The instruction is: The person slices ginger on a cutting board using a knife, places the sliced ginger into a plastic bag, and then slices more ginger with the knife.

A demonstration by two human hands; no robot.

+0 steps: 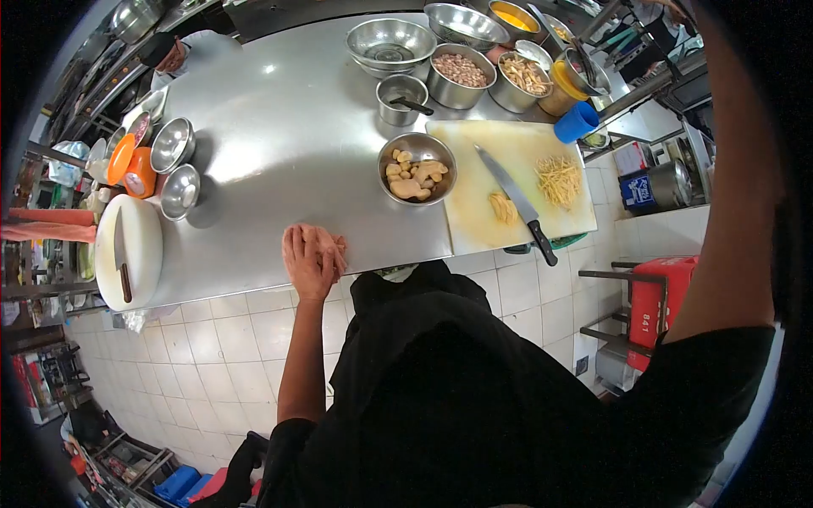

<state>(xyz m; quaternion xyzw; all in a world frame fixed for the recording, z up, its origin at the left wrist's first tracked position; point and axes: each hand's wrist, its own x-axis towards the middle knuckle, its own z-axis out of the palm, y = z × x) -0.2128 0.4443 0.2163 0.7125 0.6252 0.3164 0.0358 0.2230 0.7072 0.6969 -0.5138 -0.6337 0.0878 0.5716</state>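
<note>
My left hand (309,261) is on a crumpled pinkish cloth (340,245) at the near edge of the steel table, its fingers curled over it. The cloth lies partly hidden under the palm. My right forearm (735,169) rises along the right side and leaves the view at the top, so its hand cannot be made out. Right of the left hand stands a steel bowl (384,179) with peeled ginger pieces (412,188). A knife (512,188) lies on the cutting board (470,229) between ginger slices (503,208) and a heap of thin ginger strips (559,181).
Steel pots with chopped meat (460,70) and pale cut pieces (524,74) stand at the back right, near a blue cup (576,123). A round white board (148,245) with another knife (120,245) sits at the left. Across the table a person (203,52) is present.
</note>
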